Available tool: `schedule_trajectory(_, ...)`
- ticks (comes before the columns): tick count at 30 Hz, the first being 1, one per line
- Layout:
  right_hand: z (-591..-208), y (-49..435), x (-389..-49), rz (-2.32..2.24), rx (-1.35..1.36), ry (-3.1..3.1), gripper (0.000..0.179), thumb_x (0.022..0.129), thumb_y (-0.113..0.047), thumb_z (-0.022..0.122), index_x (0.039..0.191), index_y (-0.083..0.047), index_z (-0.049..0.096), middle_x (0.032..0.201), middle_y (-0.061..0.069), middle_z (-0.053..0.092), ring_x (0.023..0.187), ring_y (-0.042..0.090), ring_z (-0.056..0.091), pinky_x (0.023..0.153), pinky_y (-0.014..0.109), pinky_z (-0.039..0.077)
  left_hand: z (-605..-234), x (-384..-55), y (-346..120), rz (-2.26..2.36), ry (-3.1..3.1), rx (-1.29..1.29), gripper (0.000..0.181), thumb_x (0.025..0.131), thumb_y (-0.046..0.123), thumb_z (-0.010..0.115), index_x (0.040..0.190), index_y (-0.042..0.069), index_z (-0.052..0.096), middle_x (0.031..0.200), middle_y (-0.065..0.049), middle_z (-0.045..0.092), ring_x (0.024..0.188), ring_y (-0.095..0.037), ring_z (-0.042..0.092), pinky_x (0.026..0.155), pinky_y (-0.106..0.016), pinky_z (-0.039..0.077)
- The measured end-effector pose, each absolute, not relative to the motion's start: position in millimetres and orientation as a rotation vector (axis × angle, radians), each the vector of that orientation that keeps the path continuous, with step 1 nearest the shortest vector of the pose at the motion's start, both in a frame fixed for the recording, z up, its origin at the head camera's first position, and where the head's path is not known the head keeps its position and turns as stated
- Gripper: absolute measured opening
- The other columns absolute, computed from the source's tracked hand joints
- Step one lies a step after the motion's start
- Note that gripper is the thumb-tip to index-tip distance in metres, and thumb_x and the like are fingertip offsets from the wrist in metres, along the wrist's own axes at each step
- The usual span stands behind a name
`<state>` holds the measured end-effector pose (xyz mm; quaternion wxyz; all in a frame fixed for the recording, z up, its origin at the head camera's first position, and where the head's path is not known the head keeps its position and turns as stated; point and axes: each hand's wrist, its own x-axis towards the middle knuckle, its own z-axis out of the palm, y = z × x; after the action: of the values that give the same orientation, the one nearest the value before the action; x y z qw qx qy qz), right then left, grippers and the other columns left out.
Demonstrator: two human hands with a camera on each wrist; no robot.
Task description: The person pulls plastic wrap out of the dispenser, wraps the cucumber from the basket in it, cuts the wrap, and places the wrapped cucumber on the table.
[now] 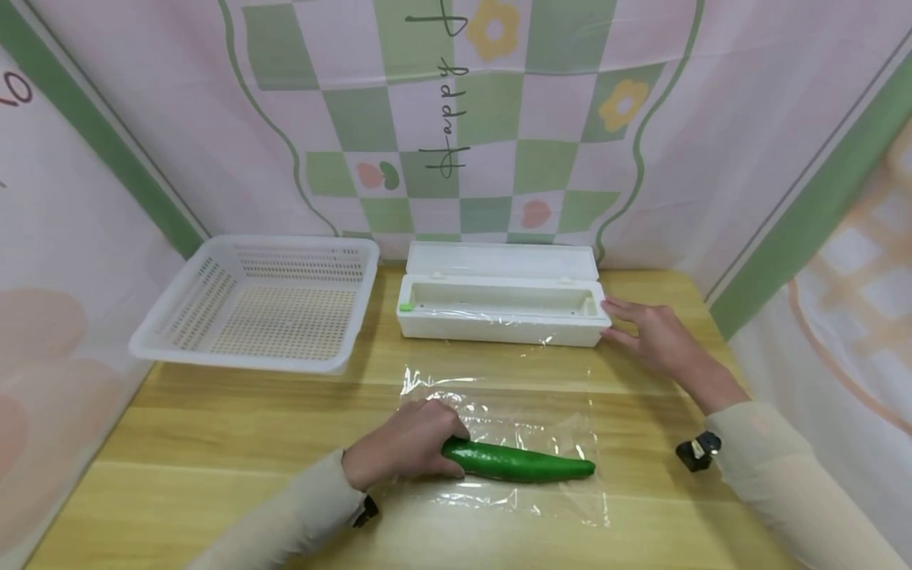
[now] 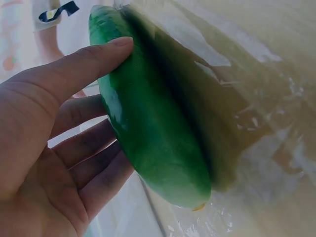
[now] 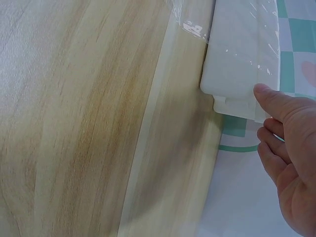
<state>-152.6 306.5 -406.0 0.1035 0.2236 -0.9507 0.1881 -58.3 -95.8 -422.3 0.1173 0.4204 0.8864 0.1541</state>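
Note:
A long green cucumber (image 1: 523, 462) lies on a sheet of clear plastic wrap (image 1: 563, 499) spread over the table. My left hand (image 1: 420, 439) grips its thick left end. In the left wrist view, the thumb (image 2: 106, 57) lies across the cucumber (image 2: 153, 128) and the other fingers go behind it. Beyond stands a white plastic wrap dispenser (image 1: 499, 326), its lid (image 1: 502, 260) raised; film runs over its front edge. My right hand (image 1: 659, 336) holds the dispenser's right end, thumb at the front corner. The right wrist view shows the thumb tip on the dispenser (image 3: 234, 59).
A white slotted basket (image 1: 249, 360) stands at the back left of the wooden table (image 1: 235, 443). Behind the table hangs a checked cloth (image 1: 492, 111). A small green slider (image 1: 406, 307) sits at the dispenser's left end.

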Motion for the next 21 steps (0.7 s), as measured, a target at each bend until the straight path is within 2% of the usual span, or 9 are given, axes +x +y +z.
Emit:
schedule_trajectory(4, -404, 305, -151, 0.553, 0.651, -2.822, 0.053, 0.092, -0.009, 0.081, 0.139, 0.005, 0.062, 0.143, 0.028, 0.06, 0.111, 0.055, 0.069, 0.101, 0.063, 0.053, -423, -59, -97, 0.451, 2.588, 1.232, 0.029, 0.079, 0.039, 0.093, 0.096, 0.02, 0.081, 0.085, 0.011, 0.076, 0.074, 0.003, 0.057, 0.07, -0.013, 0.051)
schedule_trajectory(9, -401, 300, -148, 0.498, 0.649, -2.899, 0.06, 0.093, -0.009, 0.079, 0.145, 0.009, 0.055, 0.148, 0.033, 0.054, 0.127, 0.058, 0.058, 0.107, 0.067, 0.049, -423, -60, -98, 0.434, 2.587, 1.256, 0.039, 0.076, 0.044, 0.093, 0.102, 0.019, 0.08, 0.093, 0.009, 0.077, 0.08, 0.002, 0.061, 0.075, -0.014, 0.055)
schedule_trajectory(11, -400, 298, -147, 0.466, 0.664, -2.893, 0.063, 0.092, -0.009, 0.081, 0.145, 0.011, 0.054, 0.147, 0.035, 0.054, 0.128, 0.059, 0.058, 0.107, 0.067, 0.049, -425, -60, -99, 0.425, 2.594, 1.267, 0.044, 0.074, 0.048, 0.093, 0.105, 0.019, 0.08, 0.096, 0.009, 0.077, 0.084, 0.001, 0.062, 0.077, -0.015, 0.055)
schedule_trajectory(14, -396, 294, -142, 0.44, 0.69, -2.838, 0.067, 0.087, -0.007, 0.084, 0.143, 0.013, 0.054, 0.144, 0.038, 0.055, 0.126, 0.06, 0.058, 0.105, 0.068, 0.051, -427, -60, -101, 0.414, 2.597, 1.28, 0.051, 0.073, 0.051, 0.093, 0.11, 0.018, 0.079, 0.102, 0.008, 0.077, 0.089, -0.001, 0.064, 0.081, -0.016, 0.056)
schedule_trajectory(17, -387, 287, -132, 0.457, 0.735, -2.758, 0.068, 0.083, -0.005, 0.087, 0.141, 0.013, 0.057, 0.14, 0.038, 0.059, 0.122, 0.06, 0.061, 0.101, 0.068, 0.053, -425, -60, -106, 0.388, 2.591, 1.329, 0.055, 0.077, 0.05, 0.091, 0.118, 0.016, 0.077, 0.112, 0.004, 0.077, 0.098, -0.005, 0.068, 0.089, -0.02, 0.058)
schedule_trajectory(18, -383, 283, -127, 0.465, 0.755, -2.739, 0.068, 0.082, -0.004, 0.087, 0.141, 0.011, 0.058, 0.139, 0.037, 0.06, 0.114, 0.057, 0.066, 0.099, 0.068, 0.055, -423, -61, -110, 0.383, 2.591, 1.353, 0.057, 0.078, 0.049, 0.09, 0.121, 0.015, 0.076, 0.116, 0.003, 0.077, 0.102, -0.007, 0.069, 0.093, -0.023, 0.059)
schedule_trajectory(21, -372, 271, -113, 0.472, 0.873, -2.666, 0.067, 0.08, -0.006, 0.089, 0.139, 0.007, 0.062, 0.134, 0.033, 0.067, 0.105, 0.05, 0.072, 0.092, 0.063, 0.06, -416, -62, -124, 0.346, 2.624, 1.419, 0.062, 0.083, 0.046, 0.087, 0.132, 0.012, 0.071, 0.13, -0.003, 0.074, 0.116, -0.015, 0.07, 0.104, -0.031, 0.059)
